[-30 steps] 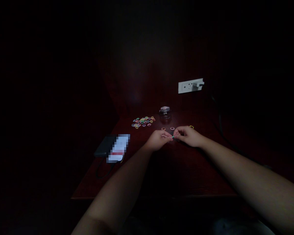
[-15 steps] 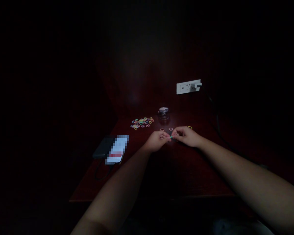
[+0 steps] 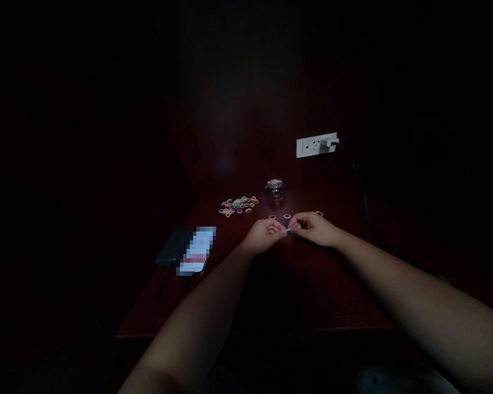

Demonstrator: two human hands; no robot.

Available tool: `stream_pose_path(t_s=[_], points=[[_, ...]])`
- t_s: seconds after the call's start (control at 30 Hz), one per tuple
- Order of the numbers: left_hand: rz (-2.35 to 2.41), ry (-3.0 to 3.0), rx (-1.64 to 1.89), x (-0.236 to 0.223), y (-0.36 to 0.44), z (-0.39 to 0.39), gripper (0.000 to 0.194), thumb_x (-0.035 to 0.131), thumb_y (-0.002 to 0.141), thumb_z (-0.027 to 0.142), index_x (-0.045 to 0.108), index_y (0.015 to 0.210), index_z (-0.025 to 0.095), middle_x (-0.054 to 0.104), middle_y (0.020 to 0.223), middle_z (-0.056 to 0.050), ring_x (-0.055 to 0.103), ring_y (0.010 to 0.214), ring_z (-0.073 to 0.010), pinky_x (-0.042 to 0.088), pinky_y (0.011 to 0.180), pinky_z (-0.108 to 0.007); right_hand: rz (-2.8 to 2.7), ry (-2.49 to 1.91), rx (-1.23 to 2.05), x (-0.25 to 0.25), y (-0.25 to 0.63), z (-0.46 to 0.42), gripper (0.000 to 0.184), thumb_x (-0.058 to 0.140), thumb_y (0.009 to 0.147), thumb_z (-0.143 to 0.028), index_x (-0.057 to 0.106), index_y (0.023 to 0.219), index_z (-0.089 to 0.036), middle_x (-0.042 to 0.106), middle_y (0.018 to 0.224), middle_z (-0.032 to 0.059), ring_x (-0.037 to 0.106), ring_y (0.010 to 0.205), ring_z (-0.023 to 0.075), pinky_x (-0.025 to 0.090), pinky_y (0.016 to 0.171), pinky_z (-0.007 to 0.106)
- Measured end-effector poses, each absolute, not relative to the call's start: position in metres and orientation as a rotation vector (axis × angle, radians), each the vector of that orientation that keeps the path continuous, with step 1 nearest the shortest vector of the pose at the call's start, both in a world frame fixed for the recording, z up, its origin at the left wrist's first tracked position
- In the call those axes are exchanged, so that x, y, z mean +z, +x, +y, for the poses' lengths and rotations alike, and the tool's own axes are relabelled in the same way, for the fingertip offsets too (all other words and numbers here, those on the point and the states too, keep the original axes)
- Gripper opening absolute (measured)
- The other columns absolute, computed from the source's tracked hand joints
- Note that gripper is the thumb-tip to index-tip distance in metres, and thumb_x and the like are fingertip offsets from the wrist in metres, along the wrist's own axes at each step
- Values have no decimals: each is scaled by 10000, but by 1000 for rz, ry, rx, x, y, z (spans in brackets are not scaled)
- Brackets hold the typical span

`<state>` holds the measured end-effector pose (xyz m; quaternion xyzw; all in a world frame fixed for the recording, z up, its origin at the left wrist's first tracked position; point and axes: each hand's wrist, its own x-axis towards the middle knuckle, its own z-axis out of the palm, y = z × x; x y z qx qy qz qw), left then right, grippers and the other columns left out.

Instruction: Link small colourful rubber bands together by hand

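Note:
Between my fingertips is a small green hair tie, pinched at one end by my left hand and at the other by my right hand. Both hands are closed just over the dark red table. Behind them lie a pink hair tie and an orange-pink hair tie, the latter partly covered by my left hand. A yellow hair tie shows just past my right hand. To the left, a loose pile of hair ties in several colours is spread out.
A clear lidded jar stands at the back. On the left lie a phone with a blurred-out screen and a dark flat box with a cable. A white socket with a plug is on the back wall, its cable running down the right.
Both hands stay in almost the same place. Slightly more of the green hair tie shows between the fingertips.

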<state>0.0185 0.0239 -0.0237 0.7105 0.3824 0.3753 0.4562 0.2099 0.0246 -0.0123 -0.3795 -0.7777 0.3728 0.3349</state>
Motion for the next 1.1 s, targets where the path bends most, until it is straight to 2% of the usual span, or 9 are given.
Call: stream_pose_path(t_s=[0.2, 0.6, 0.87, 1.1], points=[[867, 1685, 943, -29, 18, 28, 230, 728, 643, 148, 577, 805, 89, 613, 682, -9, 568, 618, -72, 449, 616, -202, -2035, -975, 966, -15, 211, 27, 231, 613, 723, -349, 604, 779, -125, 527, 614, -8, 431, 547, 89, 344, 517, 224], [859, 1708, 959, -29, 18, 27, 257, 733, 646, 167, 585, 842, 89, 612, 704, -13, 572, 634, -75, 458, 630, -213, -2043, -956, 981, -14, 210, 25, 192, 636, 708, -298, 588, 781, -127, 536, 639, -6, 459, 584, 92, 386, 552, 230], [859, 1739, 957, -30, 18, 27, 258, 726, 664, 199, 572, 841, 92, 597, 703, -12, 558, 623, -69, 441, 606, -199, -2021, -894, 1044, -12, 208, 21, 250, 682, 680, -307, 568, 826, -139, 542, 654, -13, 475, 588, 94, 401, 559, 231], [850, 1708, 972, -30, 18, 27, 289, 739, 644, 208, 538, 825, 108, 591, 702, -2, 562, 620, -71, 437, 598, -197, -2057, -895, 991, -11, 207, 20, 218, 656, 712, -317, 585, 809, -135, 535, 653, -9, 464, 590, 96, 394, 561, 233]])
